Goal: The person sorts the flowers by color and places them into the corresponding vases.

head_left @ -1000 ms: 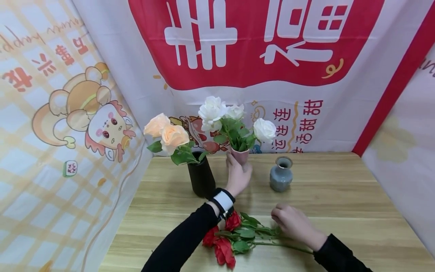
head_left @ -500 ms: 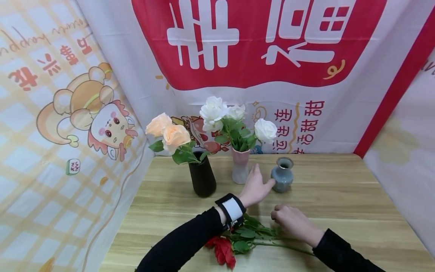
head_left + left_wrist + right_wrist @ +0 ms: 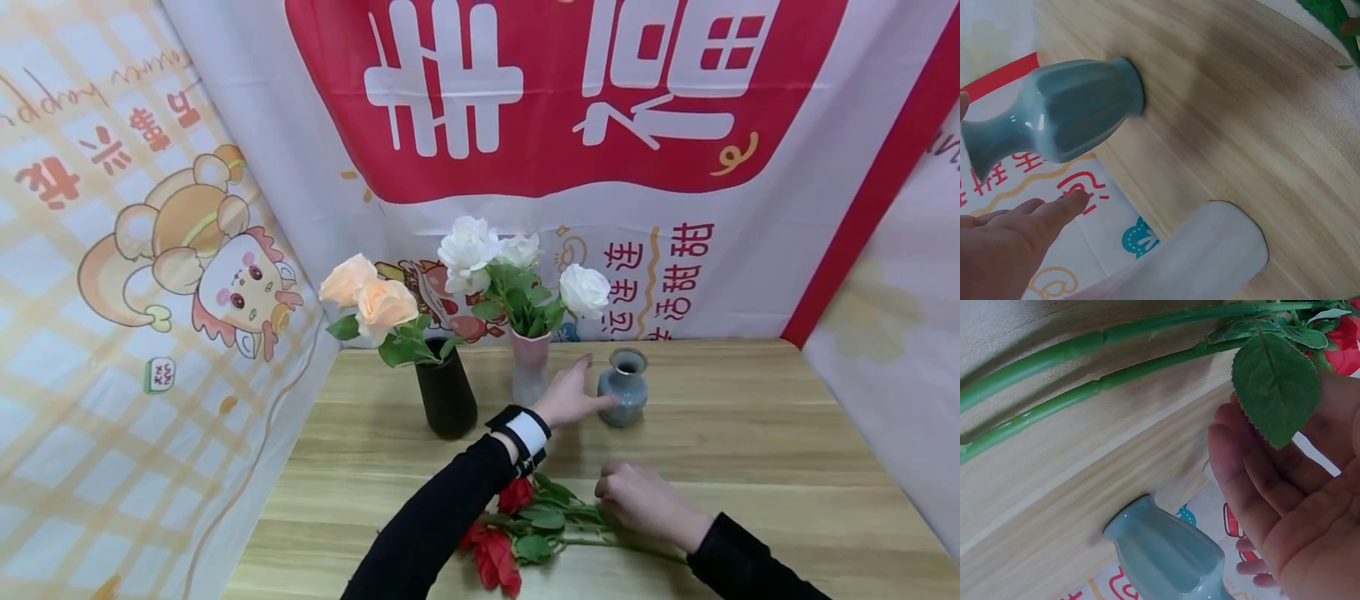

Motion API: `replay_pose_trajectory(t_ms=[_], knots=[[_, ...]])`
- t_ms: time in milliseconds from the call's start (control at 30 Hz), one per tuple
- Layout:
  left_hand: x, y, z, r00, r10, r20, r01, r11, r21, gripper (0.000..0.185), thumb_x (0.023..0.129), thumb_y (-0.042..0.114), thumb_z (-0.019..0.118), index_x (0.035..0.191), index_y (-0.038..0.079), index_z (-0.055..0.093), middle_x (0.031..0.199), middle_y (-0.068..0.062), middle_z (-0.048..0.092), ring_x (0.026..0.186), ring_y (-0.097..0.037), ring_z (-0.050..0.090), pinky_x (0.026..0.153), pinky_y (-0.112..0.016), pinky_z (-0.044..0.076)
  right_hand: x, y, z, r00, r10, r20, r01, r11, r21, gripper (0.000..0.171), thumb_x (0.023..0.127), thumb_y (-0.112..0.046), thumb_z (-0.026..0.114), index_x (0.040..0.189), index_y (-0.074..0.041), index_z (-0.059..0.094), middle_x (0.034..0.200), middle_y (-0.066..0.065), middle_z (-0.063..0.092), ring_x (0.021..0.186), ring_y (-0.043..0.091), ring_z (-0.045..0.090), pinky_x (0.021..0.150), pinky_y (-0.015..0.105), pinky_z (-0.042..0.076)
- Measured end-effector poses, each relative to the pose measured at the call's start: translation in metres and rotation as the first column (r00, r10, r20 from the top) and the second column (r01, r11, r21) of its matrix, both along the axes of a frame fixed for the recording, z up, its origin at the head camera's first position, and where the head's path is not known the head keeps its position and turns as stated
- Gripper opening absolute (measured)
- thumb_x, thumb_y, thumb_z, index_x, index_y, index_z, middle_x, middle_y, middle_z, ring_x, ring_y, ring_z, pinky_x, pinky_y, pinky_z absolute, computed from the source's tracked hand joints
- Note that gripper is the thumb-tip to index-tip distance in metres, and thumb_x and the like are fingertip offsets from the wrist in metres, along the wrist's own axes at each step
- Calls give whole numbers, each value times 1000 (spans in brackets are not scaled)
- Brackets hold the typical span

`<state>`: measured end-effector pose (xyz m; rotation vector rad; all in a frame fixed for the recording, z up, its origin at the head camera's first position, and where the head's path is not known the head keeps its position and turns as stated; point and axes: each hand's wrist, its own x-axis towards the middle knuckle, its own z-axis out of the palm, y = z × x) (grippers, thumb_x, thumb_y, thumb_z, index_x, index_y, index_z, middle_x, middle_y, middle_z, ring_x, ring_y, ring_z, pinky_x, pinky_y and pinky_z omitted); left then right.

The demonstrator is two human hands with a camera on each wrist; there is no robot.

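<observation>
My left hand (image 3: 566, 398) reaches between the pink-and-white vase (image 3: 531, 371) and the small blue-grey vase (image 3: 626, 395), fingers extended. Its thumb overlaps the blue-grey vase in the head view. The left wrist view shows the straight fingers (image 3: 1063, 209) apart from that vase's glazed body (image 3: 1079, 103), with a thumb tip by its mouth. My right hand (image 3: 648, 504) hovers over the stems of the red roses (image 3: 495, 560) lying on the table. In the right wrist view its fingers (image 3: 1235, 462) curve loosely beside a green leaf (image 3: 1275, 387), clear of the two stems.
White roses (image 3: 468, 250) stand in the pink-and-white vase. To its left a black vase (image 3: 447, 393) holds peach roses (image 3: 386, 308). The wooden table (image 3: 750, 433) ends against a printed cloth backdrop (image 3: 742, 292), with a checked cloth (image 3: 112, 433) along the left.
My left hand has let go of the pink-and-white vase, leaving it standing, and moved right to the blue-grey vase. The right hand has stayed nearly still over the rose stems.
</observation>
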<state>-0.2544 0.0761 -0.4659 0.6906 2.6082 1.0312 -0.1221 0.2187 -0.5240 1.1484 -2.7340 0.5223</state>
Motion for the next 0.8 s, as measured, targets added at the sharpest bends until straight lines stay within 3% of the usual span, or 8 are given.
replay_pose_trajectory(t_ms=[200,500,800], knots=[[-3,13,-13,1000,-13,4,13,1000,-1,93,81,49,78,153,10,33,148,-8,45,132,-23,43,101,-31,40,0,0,-3,999,4,34,-5,1000,22,22,73,2,75,67,-18,67,70,-11,50,58,1,46,46,20,39],[-9,31,-32,982,-111,-153,112,994,-5,71,83,43,79,140,10,50,131,-5,59,114,-13,56,92,-20,43,4,0,-7,995,-12,98,9,999,31,26,83,0,70,66,-19,64,68,-14,45,58,1,42,49,23,38],[-24,40,-50,988,-70,-139,77,996,47,63,82,42,80,133,12,59,123,-1,64,108,-10,59,88,-20,44,2,-4,-16,996,-17,89,10,997,76,24,80,-3,72,66,-21,63,69,-15,44,59,1,43,49,23,39]])
